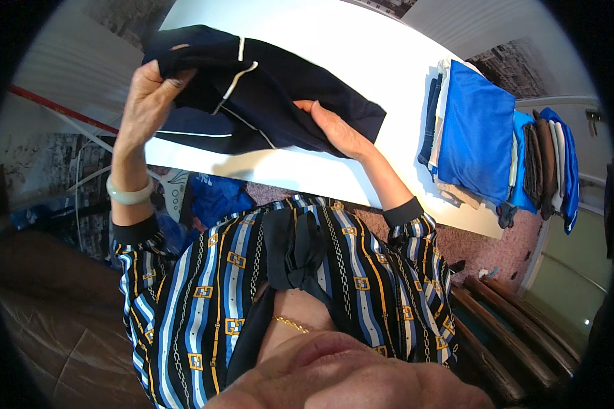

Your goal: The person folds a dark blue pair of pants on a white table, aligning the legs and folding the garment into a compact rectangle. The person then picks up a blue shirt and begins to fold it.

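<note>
A dark navy garment with white piping (pixel 276 66) is spread, partly folded and bunched, over a white tabletop (pixel 389 51). At its left end my left hand (pixel 156 89) grips the bunched cloth between thumb and fingers, and some of the fabric is lifted there. My right hand (pixel 335 128) lies against the garment's near right part, thumb up, with its fingers partly hidden by the cloth; whether it pinches the fabric is not clear. The garment's lower edge reaches close to the near edge of the table.
On the table's right stands a stack of folded clothes with a blue piece (pixel 476 133) outermost, beside more brown, grey and blue garments (pixel 547 163). At the left are a red-and-white rack frame (pixel 61 108) and blue cloth (pixel 217 199) below table level. Dark wooden slats (pixel 506 327) are at lower right.
</note>
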### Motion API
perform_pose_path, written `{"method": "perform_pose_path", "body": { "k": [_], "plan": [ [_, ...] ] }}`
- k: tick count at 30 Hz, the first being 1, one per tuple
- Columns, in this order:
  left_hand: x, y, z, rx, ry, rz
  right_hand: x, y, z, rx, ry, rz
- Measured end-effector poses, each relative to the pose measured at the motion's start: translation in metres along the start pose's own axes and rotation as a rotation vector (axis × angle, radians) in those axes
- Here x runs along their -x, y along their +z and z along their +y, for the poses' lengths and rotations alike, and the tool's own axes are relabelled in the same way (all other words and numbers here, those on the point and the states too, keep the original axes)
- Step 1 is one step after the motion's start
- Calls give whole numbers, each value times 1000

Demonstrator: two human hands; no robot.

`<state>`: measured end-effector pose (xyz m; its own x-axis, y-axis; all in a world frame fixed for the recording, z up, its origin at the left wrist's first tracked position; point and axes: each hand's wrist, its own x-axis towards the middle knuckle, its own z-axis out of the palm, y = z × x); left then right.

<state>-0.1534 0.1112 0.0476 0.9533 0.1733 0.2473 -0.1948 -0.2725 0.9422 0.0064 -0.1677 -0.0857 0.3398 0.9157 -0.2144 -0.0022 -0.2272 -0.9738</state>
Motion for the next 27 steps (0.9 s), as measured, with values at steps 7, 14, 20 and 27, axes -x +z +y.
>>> {"method": "perform_pose_path", "body": {
  "k": [7,14,20,27],
  "plan": [
    [-13,-62,47,-54,132,-65,-17,-62,72,576,221,53],
    [50,-86,73,-17,125,233,-7,-21,-39,422,264,64],
    [107,-61,71,59,-18,402,3,15,-51,1146,-383,186],
    [166,-54,87,-51,-97,500,-3,4,-6,755,49,21]
  ]
}}
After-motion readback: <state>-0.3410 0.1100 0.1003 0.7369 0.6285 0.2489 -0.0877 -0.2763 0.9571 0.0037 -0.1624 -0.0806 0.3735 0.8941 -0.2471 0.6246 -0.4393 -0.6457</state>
